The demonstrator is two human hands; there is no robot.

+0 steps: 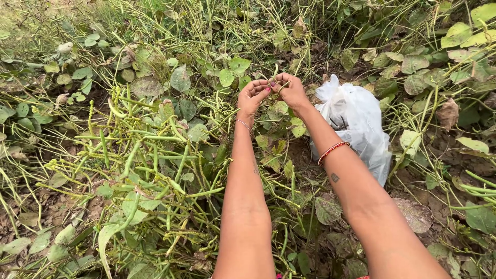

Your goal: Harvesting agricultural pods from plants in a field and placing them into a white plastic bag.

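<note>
Both hands meet over the vines: left hand (252, 95) and right hand (290, 89) pinch one thin green pod (275, 77) between closed fingertips. Just right of the grip lies a white plastic bag (356, 124); left of it, many pods (150, 155) still hang unpicked

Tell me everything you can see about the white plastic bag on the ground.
The white plastic bag is thin, crinkled and slightly see-through, with a dark marking on its side. It lies slumped among green vines and dry brown leaves, right of the person's right forearm, which crosses its lower left edge. Its top is bunched into a peak near the right hand. Neither hand touches it. Its contents cannot be made out.
</note>
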